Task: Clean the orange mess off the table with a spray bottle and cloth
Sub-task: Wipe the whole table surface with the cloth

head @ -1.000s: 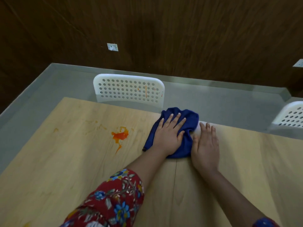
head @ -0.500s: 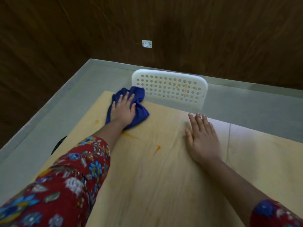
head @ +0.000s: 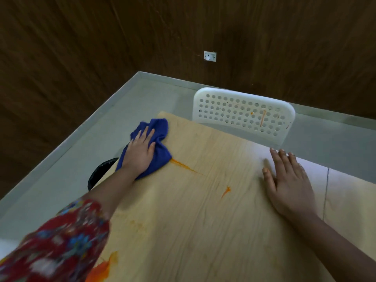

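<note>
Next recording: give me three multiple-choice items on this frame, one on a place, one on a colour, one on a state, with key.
1. Where is the cloth? A) far left corner of the table B) middle of the table C) its near edge
2. What colour is the cloth? A) green B) blue C) white
3. How is the right hand? A) fisted B) flat on the table, empty C) raised off it
Key: 1 A, the left hand presses it there; 2 B, plainly blue; 3 B, it lies spread on the wood.
</note>
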